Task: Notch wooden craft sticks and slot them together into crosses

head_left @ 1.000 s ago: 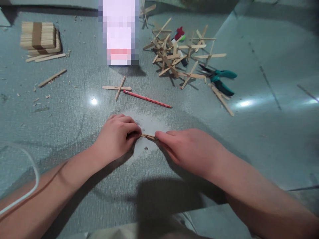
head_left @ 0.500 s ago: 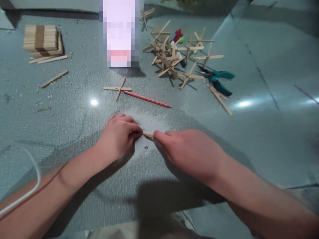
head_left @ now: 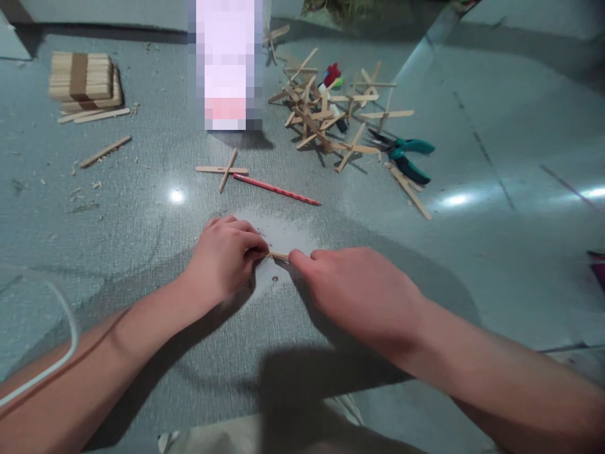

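Low over the grey textured surface, a wooden craft stick (head_left: pixel 278 256) spans the short gap between my two hands. My left hand (head_left: pixel 229 253) pinches its left end with curled fingers. Closed around the other end, my right hand (head_left: pixel 352 284) has its thumb along the top; that end is hidden in the fist. Beyond the hands lie two crossed craft sticks (head_left: pixel 222 169) and a red pencil (head_left: pixel 276 189) whose eraser end is close to them. Pale powder and a small dark round spot (head_left: pixel 275 279) show on the surface beneath.
A banded stack of craft sticks (head_left: pixel 81 77) stands at far left, with a loose stick (head_left: pixel 104 151) and wood chips nearby. Joined sticks (head_left: pixel 312 113) pile up at the back, beside teal-handled pliers (head_left: pixel 406 154). A blurred-out upright object (head_left: pixel 227 63) stands at the back. A white cable (head_left: pixel 63 309) crosses my left forearm.
Both hands keep their grip on the craft stick, which shifts very slightly in angle. The whole view has drifted a little; the objects on the surface stay in place.
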Tool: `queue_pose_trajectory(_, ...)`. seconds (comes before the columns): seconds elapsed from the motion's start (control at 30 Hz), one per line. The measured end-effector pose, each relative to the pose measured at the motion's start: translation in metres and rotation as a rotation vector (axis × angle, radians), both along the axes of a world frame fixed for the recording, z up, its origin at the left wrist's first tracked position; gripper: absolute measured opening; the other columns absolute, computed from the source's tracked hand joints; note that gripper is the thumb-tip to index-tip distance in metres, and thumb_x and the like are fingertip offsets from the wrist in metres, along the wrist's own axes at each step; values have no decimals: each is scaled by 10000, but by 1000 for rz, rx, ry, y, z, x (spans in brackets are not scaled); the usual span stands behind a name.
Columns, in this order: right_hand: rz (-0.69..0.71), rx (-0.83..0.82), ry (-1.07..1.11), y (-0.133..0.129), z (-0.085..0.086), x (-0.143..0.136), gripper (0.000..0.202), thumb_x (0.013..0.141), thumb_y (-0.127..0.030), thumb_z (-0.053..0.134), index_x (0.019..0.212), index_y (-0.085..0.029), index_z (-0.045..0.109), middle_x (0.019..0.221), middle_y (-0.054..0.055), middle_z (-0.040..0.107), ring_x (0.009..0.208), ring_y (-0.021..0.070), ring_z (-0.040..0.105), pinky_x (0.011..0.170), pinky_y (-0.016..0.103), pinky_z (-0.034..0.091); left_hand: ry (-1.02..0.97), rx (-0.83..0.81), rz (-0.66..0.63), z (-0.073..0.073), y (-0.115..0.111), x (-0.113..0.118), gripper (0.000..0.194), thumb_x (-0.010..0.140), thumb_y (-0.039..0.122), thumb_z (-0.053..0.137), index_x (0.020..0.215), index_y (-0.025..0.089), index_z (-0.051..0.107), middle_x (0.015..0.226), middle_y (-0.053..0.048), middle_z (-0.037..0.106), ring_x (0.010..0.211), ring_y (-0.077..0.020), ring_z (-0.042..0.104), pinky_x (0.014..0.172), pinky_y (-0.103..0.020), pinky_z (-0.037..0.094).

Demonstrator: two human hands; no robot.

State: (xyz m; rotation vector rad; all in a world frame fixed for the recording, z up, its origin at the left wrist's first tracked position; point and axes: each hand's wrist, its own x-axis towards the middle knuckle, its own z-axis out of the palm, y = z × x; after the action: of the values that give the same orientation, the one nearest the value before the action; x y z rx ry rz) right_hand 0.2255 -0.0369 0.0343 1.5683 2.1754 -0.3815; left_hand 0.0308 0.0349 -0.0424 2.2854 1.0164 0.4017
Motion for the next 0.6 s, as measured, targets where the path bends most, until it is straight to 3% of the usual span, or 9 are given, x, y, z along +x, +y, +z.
queue_pose_trajectory(0.13,-5,-35,-25,1,1,-2,302,916,-10,533,1056,-208,714,730,79,759,552,225,662,506,362,156,12,-14,2,1,0,0,197,896,132,722,868,274,856,941,-21,832,947,-270,693,909,-492,472)
queue_pose_trajectory(0.37,31,37,9,-8,-1,10,364,870,18,519,1056,-225,716,674,57,732,482,199,576,510,358,151,2,5,13,0,-1,0,196,893,134,717,861,270,855,927,-33,826,942,-266,682,902,-485,477)
queue_pose_trajectory(0.5,-28,232,70,-13,-5,29,217,943,-132,529,994,-249,704,704,52,731,480,187,539,524,351,178,3,-33,0,1,-2,-1,190,904,120,715,881,257,844,945,-36,817,955,-268,679,939,-502,463)
queue_pose_trajectory(0.6,-75,287,268,-12,-15,37,189,1020,-249,509,993,-233,696,792,66,749,599,201,611,553,332,293,16,-5,-17,2,-5,-2,143,927,148,708,897,237,815,962,-44,803,976,-270,665,945,-490,451)
